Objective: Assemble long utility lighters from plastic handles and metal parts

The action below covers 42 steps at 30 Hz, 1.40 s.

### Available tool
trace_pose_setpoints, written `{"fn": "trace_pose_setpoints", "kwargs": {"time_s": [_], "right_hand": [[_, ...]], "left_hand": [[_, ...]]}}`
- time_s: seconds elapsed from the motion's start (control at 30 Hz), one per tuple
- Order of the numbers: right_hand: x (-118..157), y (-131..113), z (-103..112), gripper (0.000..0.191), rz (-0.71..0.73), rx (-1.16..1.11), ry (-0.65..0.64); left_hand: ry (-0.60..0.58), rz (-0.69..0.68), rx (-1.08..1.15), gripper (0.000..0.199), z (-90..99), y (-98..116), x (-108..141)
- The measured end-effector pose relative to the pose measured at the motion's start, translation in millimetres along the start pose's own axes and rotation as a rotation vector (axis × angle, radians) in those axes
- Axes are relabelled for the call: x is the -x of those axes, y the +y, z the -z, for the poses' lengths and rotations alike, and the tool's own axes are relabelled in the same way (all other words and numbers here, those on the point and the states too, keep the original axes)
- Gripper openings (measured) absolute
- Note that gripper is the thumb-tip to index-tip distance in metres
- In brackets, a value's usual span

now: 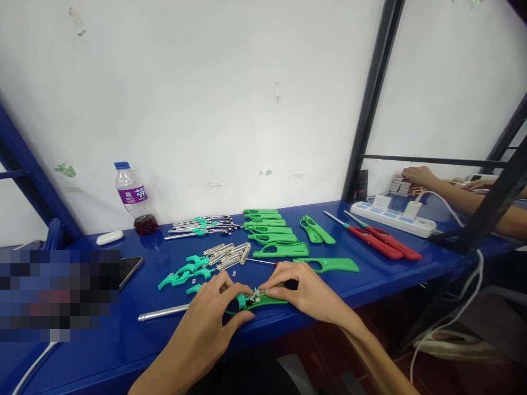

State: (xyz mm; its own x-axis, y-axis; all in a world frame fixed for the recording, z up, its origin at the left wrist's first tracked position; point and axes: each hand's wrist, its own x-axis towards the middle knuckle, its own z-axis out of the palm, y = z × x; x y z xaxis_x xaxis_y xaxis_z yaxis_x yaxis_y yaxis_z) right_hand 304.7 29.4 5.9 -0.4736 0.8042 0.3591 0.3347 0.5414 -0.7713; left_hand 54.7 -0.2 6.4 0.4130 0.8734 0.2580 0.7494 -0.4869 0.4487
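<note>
Near the table's front edge lies a green casing half [269,301] with a silver tube [163,313] pointing left from it. My left hand [216,307] is closed on this casing and tube at the left, with a teal trigger [242,300] beside its fingertips. My right hand [294,285] pinches a small clear part [260,295] over the casing. Behind my hands are loose teal triggers [187,270], a pile of clear tanks [228,254] and silver tubes with wires [201,225]. Green casing halves [280,250] lie in a column, with another [335,265] behind my right hand.
Two red lighters [376,241] and a white power strip [393,219] are at the right. A bottle [135,200], a white case [110,237] and a phone [129,270] stand or lie at the left. Beyond the black frame, another person's hand [420,176] touches small stacked boxes.
</note>
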Motion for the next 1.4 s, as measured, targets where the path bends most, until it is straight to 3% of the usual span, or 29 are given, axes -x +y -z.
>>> {"fn": "trace_pose_setpoints", "kwargs": {"time_s": [0.57,0.87,1.0,1.2,1.4], "right_hand": [[-1.6,-3.7,1.8,0.016,-0.006,-0.035,-0.029],[-2.5,-0.3,1.3,0.015,-0.003,-0.025,-0.017],[-1.8,0.0,0.0,0.011,-0.002,-0.008,0.002],[-0.1,-2.0,-1.8,0.004,-0.044,0.003,0.055],[-1.2,-1.5,-1.8,0.005,-0.032,0.013,0.058]], "left_hand": [[-0.011,0.032,-0.022,0.025,2.2,3.0,-0.5],[0.064,-0.051,-0.098,0.020,-1.7,1.9,1.4],[0.038,-0.070,-0.074,0.017,0.2,2.9,0.5],[-0.032,-0.106,-0.029,0.029,6.1,0.3,4.6],[-0.029,-0.152,-0.059,0.037,3.9,-1.7,4.9]]}}
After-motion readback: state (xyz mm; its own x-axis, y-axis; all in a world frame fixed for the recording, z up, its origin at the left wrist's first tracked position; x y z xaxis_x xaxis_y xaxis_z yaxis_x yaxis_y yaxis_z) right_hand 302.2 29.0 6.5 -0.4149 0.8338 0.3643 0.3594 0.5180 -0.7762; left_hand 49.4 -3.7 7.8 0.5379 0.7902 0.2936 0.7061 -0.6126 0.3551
